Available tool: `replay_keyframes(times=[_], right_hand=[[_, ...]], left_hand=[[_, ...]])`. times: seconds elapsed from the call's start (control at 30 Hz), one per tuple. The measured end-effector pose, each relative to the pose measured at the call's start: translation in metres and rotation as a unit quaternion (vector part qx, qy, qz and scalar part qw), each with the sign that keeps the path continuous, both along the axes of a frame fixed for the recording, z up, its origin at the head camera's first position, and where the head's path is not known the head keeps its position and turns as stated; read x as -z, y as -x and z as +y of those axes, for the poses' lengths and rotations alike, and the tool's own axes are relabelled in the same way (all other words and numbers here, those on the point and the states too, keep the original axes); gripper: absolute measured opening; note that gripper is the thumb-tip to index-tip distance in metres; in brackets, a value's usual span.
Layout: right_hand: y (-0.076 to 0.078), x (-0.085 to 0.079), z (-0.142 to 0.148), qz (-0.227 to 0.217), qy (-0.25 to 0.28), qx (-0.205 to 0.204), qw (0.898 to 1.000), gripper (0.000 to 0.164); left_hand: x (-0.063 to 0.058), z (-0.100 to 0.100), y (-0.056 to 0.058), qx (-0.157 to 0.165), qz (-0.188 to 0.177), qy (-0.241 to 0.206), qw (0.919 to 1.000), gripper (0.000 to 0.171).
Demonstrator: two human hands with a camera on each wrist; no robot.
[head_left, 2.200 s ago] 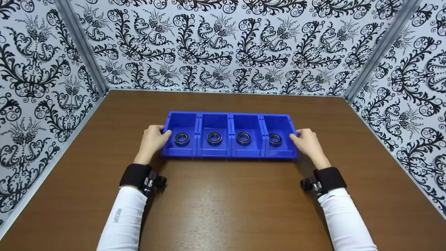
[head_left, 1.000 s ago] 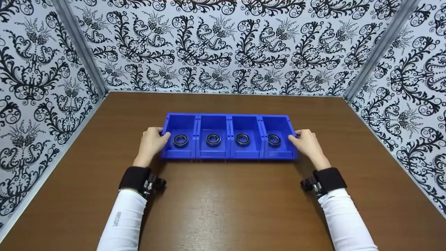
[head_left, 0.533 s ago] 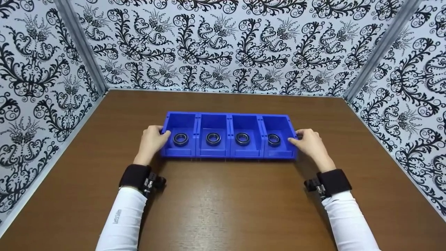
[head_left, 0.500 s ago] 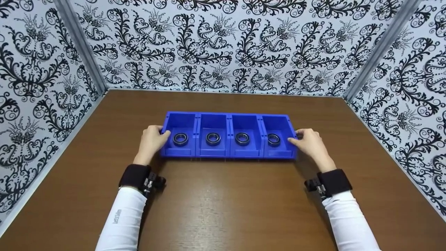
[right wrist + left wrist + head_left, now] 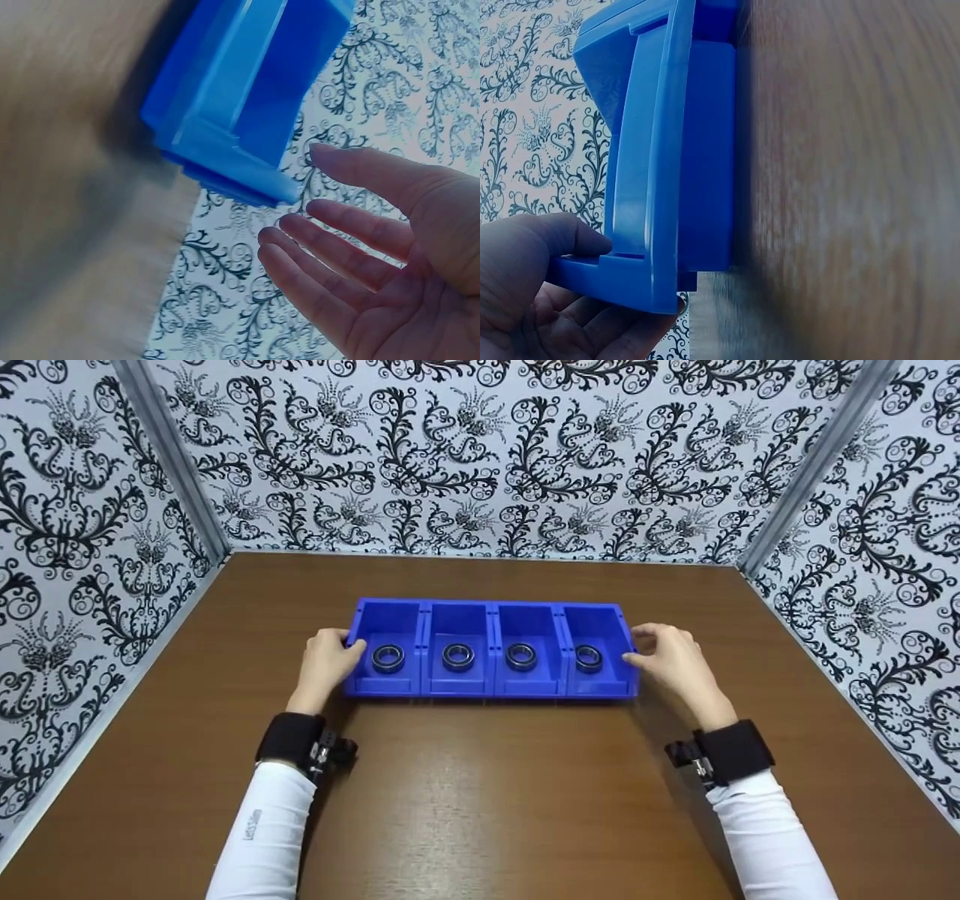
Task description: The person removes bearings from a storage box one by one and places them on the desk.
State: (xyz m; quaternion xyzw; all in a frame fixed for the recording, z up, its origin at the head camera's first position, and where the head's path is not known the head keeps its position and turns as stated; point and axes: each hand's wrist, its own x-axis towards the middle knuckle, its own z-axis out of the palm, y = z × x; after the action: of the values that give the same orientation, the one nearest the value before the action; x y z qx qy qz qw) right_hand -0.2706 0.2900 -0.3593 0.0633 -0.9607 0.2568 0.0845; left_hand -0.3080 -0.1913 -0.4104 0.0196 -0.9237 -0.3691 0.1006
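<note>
A row of joined blue storage bins sits on the brown table, and each compartment holds one dark ball bearing. My left hand grips the row's left side wall; in the left wrist view its thumb lies inside the wall and the fingers outside. At the other end, my right hand is beside the right side wall. The right wrist view shows a gap between that hand's spread fingers and the blue bin; it holds nothing.
Patterned black-and-white panels stand behind and to both sides of the wooden table, joined by grey corner posts. A black wrist camera strap is on each forearm.
My right hand has let go of the bins' right wall, and its fingers have spread and moved slightly right. The left hand keeps its grip; the bins have barely shifted.
</note>
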Motion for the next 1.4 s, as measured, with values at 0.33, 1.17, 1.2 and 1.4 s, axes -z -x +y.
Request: replay_keyframes(times=[0.33, 1.17, 1.2, 1.4], right_hand=[[-0.003, -0.013, -0.014, -0.001, -0.006, -0.029, 1.000, 0.047], [0.023, 0.012, -0.036, -0.043, -0.050, -0.070, 0.995, 0.050], [0.024, 0.013, -0.037, -0.044, -0.054, -0.069, 0.995, 0.050], [0.032, 0.022, -0.042, -0.048, -0.076, -0.073, 0.993, 0.050]], left_hand=[[0.001, 0.000, 0.001, -0.002, 0.000, -0.003, 1.0000, 0.021], [0.002, 0.000, 0.001, -0.002, 0.000, -0.001, 1.0000, 0.030], [0.002, 0.000, 0.001, -0.002, 0.001, -0.001, 1.0000, 0.030], [0.003, 0.000, 0.002, 0.000, 0.000, -0.007, 1.0000, 0.025]])
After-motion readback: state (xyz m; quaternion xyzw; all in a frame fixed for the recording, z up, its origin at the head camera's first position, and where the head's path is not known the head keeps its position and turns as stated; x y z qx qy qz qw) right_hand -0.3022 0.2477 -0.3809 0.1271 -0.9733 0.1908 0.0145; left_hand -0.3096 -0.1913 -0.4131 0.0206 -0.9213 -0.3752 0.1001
